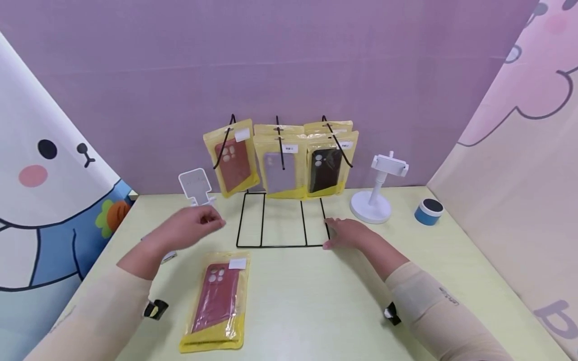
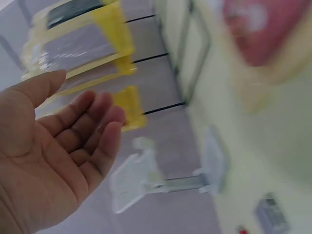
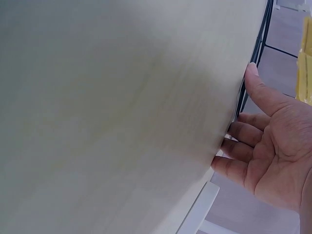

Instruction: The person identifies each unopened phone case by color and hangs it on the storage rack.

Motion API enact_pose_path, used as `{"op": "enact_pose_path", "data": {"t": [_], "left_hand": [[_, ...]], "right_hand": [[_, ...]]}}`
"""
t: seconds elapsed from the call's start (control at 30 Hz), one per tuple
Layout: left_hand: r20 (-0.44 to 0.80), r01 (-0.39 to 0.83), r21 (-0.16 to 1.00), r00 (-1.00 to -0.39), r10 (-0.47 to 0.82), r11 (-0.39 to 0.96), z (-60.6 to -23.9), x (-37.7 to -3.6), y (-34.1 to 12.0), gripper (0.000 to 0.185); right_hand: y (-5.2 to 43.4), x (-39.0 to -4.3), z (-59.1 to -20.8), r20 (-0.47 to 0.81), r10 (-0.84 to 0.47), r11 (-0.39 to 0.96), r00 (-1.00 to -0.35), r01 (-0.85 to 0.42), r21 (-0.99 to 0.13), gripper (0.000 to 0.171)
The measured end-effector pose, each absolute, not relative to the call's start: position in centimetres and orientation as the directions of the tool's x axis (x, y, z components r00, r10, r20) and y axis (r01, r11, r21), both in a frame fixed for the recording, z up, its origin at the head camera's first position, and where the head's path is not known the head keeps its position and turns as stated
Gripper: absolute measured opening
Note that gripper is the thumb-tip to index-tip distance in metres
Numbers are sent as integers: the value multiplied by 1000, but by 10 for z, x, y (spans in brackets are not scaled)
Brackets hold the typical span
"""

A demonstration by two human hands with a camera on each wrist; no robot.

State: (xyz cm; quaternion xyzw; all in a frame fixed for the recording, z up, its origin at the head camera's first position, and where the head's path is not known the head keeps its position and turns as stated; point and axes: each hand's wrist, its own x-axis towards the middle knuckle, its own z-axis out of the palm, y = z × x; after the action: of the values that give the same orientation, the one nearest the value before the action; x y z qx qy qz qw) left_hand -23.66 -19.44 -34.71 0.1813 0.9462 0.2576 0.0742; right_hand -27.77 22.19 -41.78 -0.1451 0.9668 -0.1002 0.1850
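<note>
My left hand (image 1: 191, 228) hovers above the table at the left, fingers loosely curled and palm bare in the left wrist view. My right hand (image 1: 347, 233) rests at the front right corner of a black wire display rack (image 1: 284, 246); its thumb and fingertips touch the wire and tabletop. On the rack's hooks hang several yellow-edged clear packets: a red phone case (image 1: 236, 168) at the left, slightly tilted, a lilac phone case (image 1: 280, 175) in the middle, and a black phone case (image 1: 326, 170) at the right. Another packaged red phone case (image 1: 219, 296) lies flat near my left forearm.
A white phone stand (image 1: 195, 184) stands behind my left hand, with a small, partly hidden object (image 1: 169, 256) near that wrist. Right of the rack are another white phone stand (image 1: 371, 206) and a blue-and-white round container (image 1: 428, 211). Purple cloth (image 1: 289, 65) backs the table.
</note>
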Motion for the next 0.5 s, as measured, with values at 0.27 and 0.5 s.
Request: {"op": "enact_pose_path", "data": {"t": [0.27, 0.5], "left_hand": [[-290, 262, 423, -867, 404, 867, -391, -227, -196, 41], [-268, 301, 373, -871, 412, 878, -410, -226, -203, 27]], "right_hand": [[223, -279, -421, -325, -323, 935, -889, -246, -256, 89], [222, -279, -420, -327, -313, 938, -892, -237, -252, 88]]}}
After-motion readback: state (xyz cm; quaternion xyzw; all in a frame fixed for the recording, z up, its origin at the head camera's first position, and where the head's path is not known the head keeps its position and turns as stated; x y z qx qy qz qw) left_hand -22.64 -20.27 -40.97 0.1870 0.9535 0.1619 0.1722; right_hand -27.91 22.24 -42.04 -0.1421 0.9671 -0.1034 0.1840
